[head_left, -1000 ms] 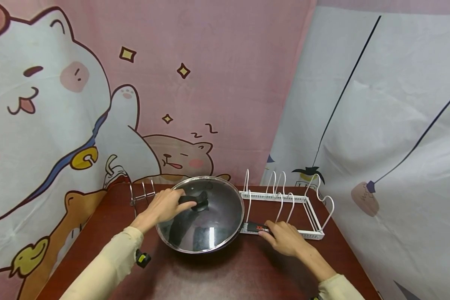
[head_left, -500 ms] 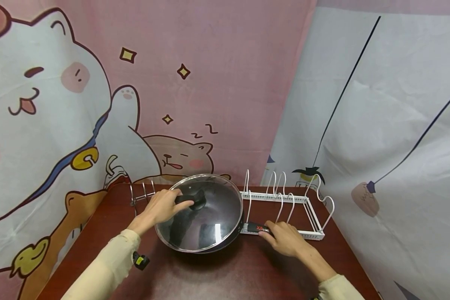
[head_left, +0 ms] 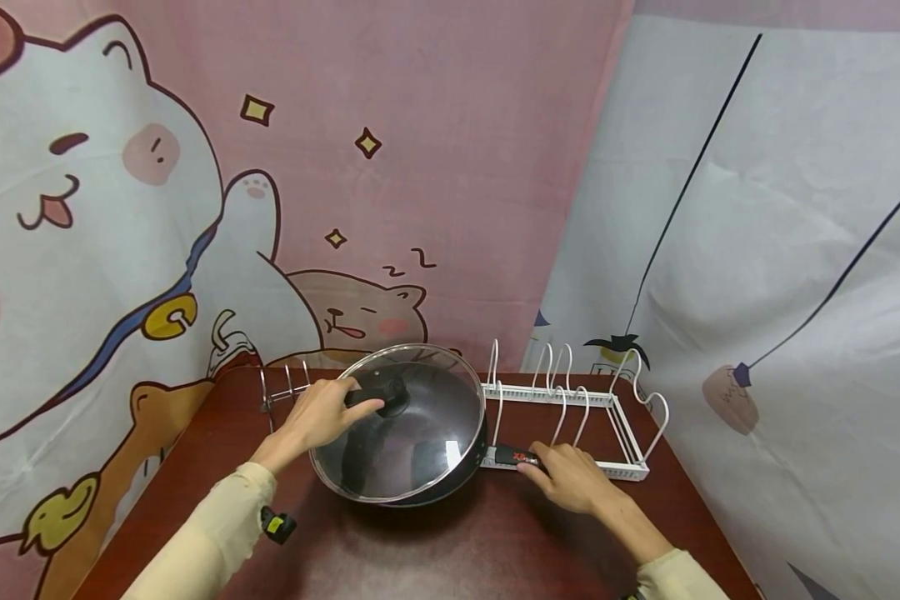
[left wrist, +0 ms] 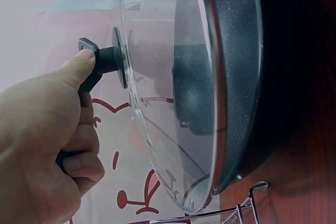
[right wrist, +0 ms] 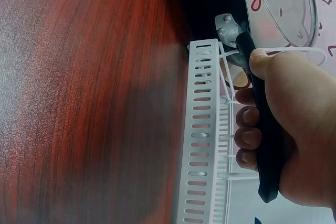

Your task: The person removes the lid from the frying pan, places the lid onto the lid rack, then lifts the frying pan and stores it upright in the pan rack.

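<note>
My left hand [head_left: 317, 421] grips the black handle [left wrist: 92, 61] of a round glass lid [left wrist: 157, 145] with a metal rim. The lid is slightly raised and tilted over a dark frying pan [left wrist: 239, 77]. In the left wrist view a gap shows between the lid's rim and the pan's rim at one side; near the bottom of that view they come close, and I cannot tell if they touch. My right hand [head_left: 570, 477] grips the pan's black handle [right wrist: 268, 145], fingers curled round it. The pan's underside is hidden.
A white rack [head_left: 630, 473] with upright wire loops stands right of the pan, partly behind its handle. A smaller metal wire rack [head_left: 270, 402] is at the left, behind my left hand. Everything is on a red-brown wooden table [head_left: 390, 558]; a printed curtain [head_left: 480, 208] hangs behind.
My left hand has moved slightly left and up, raising the lid. More of the pan's side shows beneath its right edge. My right hand and the pan's handle have stayed in place.
</note>
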Demonstrator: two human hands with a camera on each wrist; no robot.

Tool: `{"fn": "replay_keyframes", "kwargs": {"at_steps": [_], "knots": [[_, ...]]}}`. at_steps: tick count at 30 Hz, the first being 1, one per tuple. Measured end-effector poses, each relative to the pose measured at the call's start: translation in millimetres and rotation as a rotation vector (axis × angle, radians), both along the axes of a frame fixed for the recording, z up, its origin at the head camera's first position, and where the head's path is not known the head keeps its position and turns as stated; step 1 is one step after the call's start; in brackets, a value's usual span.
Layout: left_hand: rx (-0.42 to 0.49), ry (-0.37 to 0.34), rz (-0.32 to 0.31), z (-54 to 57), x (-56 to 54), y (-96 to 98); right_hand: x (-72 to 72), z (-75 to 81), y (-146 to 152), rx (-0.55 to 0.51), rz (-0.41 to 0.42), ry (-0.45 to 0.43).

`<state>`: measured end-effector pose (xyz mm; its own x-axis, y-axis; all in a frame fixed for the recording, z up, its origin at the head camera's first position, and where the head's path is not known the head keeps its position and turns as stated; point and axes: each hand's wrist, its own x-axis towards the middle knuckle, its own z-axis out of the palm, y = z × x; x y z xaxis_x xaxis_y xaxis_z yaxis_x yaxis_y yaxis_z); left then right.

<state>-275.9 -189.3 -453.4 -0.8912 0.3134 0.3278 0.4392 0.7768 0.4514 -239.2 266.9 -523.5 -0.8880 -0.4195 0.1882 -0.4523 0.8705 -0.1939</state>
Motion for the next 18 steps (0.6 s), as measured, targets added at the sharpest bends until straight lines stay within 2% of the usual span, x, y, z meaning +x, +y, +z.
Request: {"fn": "replay_keyframes", "kwargs": {"at_steps": [18], "knots": [[0.072,-0.027,0.036,4.3,4.8,-1.7,-0.4,-1.2,1.2,0.000,0.011,0.011]]}}
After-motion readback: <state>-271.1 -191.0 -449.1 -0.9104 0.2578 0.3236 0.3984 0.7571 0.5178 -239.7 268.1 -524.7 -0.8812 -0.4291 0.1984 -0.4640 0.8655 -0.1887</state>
